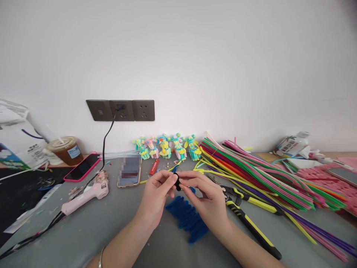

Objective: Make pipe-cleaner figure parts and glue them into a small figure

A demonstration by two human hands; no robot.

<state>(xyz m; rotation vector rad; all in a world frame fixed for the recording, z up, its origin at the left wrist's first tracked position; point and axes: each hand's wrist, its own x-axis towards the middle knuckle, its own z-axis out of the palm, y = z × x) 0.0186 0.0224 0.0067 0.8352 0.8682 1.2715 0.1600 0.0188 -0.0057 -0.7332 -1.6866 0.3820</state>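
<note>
The person's left hand (157, 189) and right hand (209, 189) meet fingertip to fingertip, and between them sits a small black piece (177, 182). The grip is narrow: the left thumb and fingers pinch the piece from one side, while the right thumb and fingers close on it from the other. Its exact shape is partly hidden by the fingers. A bracelet (100, 258) circles the left wrist, well below the grip.

Just below the grip, blue fuzzy strips (186, 217) lie side by side on the table (164, 245), partly behind the right hand. To the right of the grip, just beside the right hand, rest pliers (247, 222) with yellow and black handles. Beyond them spreads a large bundle of coloured pipe cleaners (264, 175).

Past the grip, near the wall (212, 67), stands a row of small fuzzy figures (165, 152). To the left of the grip lies a phone (129, 172), and farther left a pink glue gun (83, 200), then a cup (64, 150) of brown drink.
</note>
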